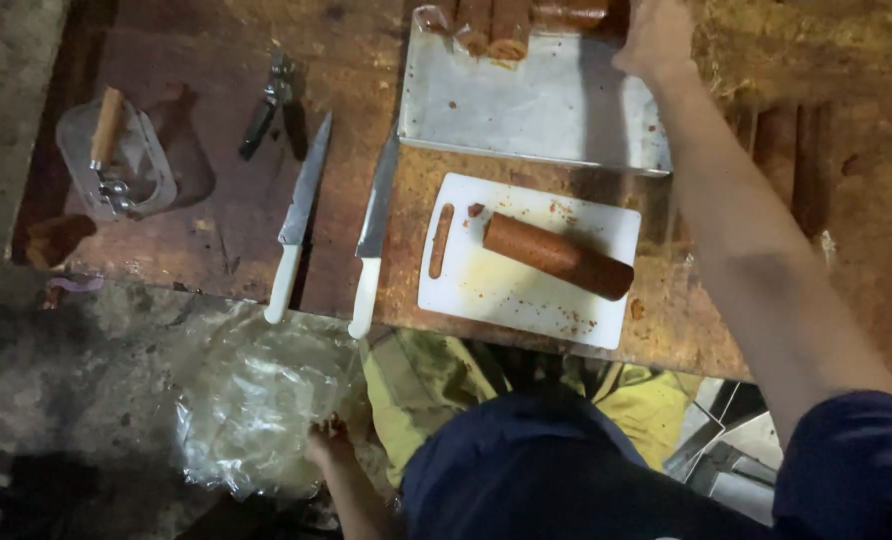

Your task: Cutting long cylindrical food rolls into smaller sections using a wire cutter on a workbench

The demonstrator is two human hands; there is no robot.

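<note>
Two hands busy here, so going left to right. Far left, spotted a clear plastic tub (116, 165) with a wooden-handled metal tool (106, 130) in it. Then dark folded pliers (269, 103), then two long white-handled steel knives (297, 222) (373, 240) lying side by side on the stained wooden table (216, 230).

Re: Yep, same. Below the table edge, found the left hand (328, 442) down at the rim of a crumpled clear plastic sheet (251, 395), touching it. Too dim to tell whether pinching or just resting.

Moving right: white rectangular plastic cutting board (486, 290) with one reddish-brown sausage log (556, 257) lying slantwise across it, untouched and well apart from both hands. Just behind that, a flat grey metal tray (546, 105), with more reddish-brown logs (511, 25) lined up along its far edge.

Re: Then far right, the right hand (656, 38) stretched out onto the end of that row. Only seen from the back, so can't tell if clamped round one or just laid on top. Looks like the fetching step to me: reaching for another log while keeping the plastic at hand. Would call for a full wrap round a single log and a lift clear of its neighbours.
</note>
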